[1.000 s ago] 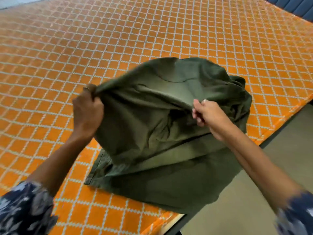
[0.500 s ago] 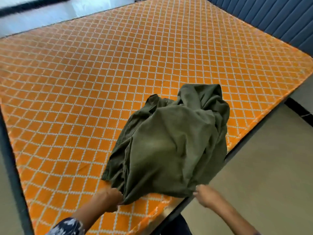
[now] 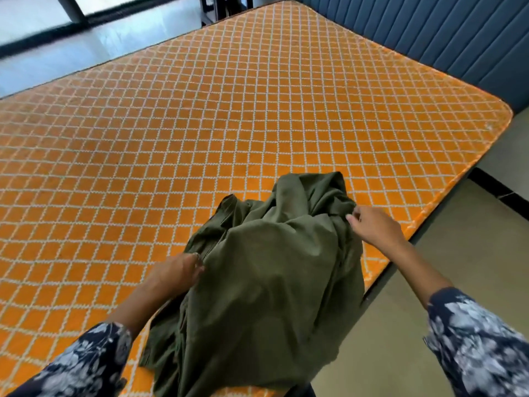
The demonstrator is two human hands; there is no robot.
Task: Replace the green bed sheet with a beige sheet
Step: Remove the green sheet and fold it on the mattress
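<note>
The green sheet lies bunched in a heap on the bare orange quilted mattress, at its near right edge, with its lower part hanging over the edge towards me. My left hand is against the heap's left side, and its fingertips are hidden in the folds. My right hand is at the heap's upper right, where thumb and fingers pinch a fold of the fabric. No beige sheet is in view.
A blue padded headboard runs along the mattress's far right side. Beige floor lies to the right of the bed frame's dark edge. Pale floor and dark furniture legs show beyond the far end.
The sheet was held up and spread between both hands, then dropped into a heap. Both hands left its lower edge and moved up to its sides. The view pulled back.
</note>
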